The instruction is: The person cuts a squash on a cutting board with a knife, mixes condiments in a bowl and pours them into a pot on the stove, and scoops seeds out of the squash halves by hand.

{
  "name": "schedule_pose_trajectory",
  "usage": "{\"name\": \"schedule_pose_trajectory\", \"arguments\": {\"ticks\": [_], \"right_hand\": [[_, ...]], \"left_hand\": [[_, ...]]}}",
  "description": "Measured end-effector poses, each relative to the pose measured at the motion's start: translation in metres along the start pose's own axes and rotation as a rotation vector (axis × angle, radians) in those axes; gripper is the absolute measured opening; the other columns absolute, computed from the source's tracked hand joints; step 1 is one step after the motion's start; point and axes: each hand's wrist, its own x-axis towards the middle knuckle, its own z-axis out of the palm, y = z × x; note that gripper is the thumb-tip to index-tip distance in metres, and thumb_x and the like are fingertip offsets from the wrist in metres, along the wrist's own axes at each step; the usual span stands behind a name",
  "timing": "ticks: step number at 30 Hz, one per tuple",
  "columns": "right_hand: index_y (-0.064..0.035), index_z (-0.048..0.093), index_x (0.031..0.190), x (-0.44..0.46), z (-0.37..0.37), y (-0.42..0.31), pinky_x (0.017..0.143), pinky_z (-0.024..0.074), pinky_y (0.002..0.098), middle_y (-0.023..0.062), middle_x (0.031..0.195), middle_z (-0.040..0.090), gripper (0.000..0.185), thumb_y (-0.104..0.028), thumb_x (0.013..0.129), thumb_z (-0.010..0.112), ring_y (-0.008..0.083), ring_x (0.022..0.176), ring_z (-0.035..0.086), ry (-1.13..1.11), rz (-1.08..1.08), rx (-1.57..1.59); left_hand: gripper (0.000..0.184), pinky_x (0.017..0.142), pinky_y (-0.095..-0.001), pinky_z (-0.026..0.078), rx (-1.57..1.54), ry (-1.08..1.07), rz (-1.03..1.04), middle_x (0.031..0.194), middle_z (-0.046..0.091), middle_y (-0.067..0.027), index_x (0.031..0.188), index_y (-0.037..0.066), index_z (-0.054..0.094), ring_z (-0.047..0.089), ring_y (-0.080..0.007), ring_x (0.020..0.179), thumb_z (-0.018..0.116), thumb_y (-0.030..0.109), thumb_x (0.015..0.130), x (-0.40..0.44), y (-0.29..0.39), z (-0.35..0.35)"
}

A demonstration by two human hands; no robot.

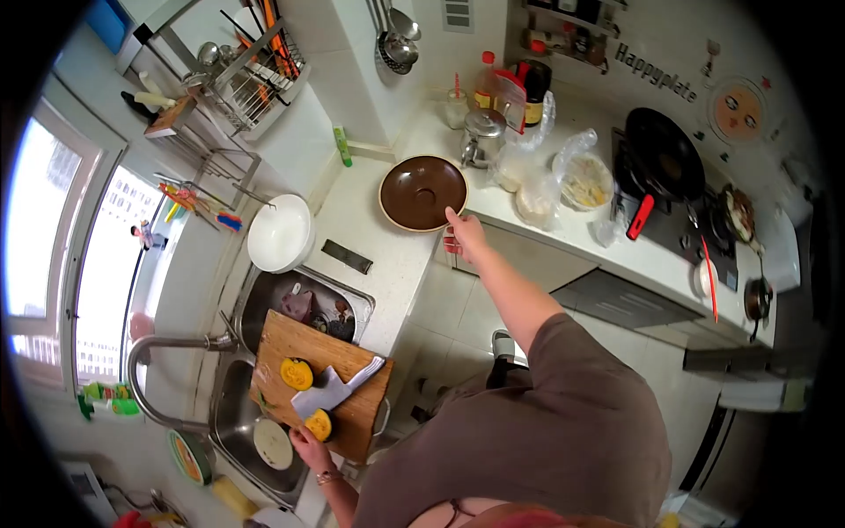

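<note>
Right hand (466, 238): grip clamped on rim of brown bowl (422, 187) at bench (380, 280) edge, fingers partly hidden; resting or raised, can't tell. Left hand (313, 452) at wooden cutting board (356, 418), grip unclear. Cleaver (320, 396) between pumpkin pieces (297, 374). Board partly covers sink (231, 405).

A white bowl (280, 236) stands on the counter (387, 275) near the sink (231, 407), and a faucet (176, 344) arches at the sink's window side. A green tube (342, 146) leans by the wall. Farther along are a steel pot (484, 132), a red-capped bottle (485, 84) and clear plastic bags (535, 204). A black wok (662, 157) with a red handle sits on the stove (671, 234). Ladles (402, 49) hang on the wall; a wire rack (251, 107) holds utensils. Lettering (656, 72) reading "Happyplate" marks the wall above the wok. A small figurine (150, 236) shows against the window (53, 220).
</note>
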Motion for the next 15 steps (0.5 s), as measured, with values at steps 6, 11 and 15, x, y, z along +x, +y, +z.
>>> {"name": "schedule_pose_trajectory", "arguments": {"ticks": [6,11,15], "right_hand": [[0.0096,0.055,0.101,0.043,0.006,-0.003,0.044,0.0540,0.0291,0.0169,0.078,0.065,0.022,-0.010,0.091,0.049,0.0230,0.054,0.064,-0.132,0.087,-0.057],[0.0095,0.057,0.094,0.021,-0.007,-0.028,0.042,0.0523,0.0311,0.0152,0.070,0.063,0.020,-0.009,0.089,0.050,0.0218,0.050,0.062,-0.294,-0.078,-0.073],[0.0060,0.058,0.089,-0.054,0.006,-0.061,0.043,0.0491,0.0290,0.0131,0.066,0.062,0.023,-0.016,0.089,0.049,0.0192,0.050,0.060,-0.481,-0.082,-0.130]], "left_hand": [[0.042,0.100,-0.0439,0.037,0.433,0.471,0.344,0.122,0.053,-0.0228,0.122,-0.006,0.051,0.049,-0.0378,0.115,0.058,0.023,0.093,-0.053,0.142,0.020],[0.019,0.085,-0.0312,0.047,-0.232,0.241,0.401,0.110,0.060,-0.0148,0.104,-0.004,0.061,0.057,-0.0220,0.101,0.057,0.010,0.093,-0.051,0.205,0.087],[0.026,0.076,-0.0330,0.054,-0.941,-0.331,-0.171,0.103,0.065,-0.0124,0.111,0.001,0.058,0.066,-0.0223,0.090,0.053,0.024,0.097,-0.020,0.281,0.135]]}}
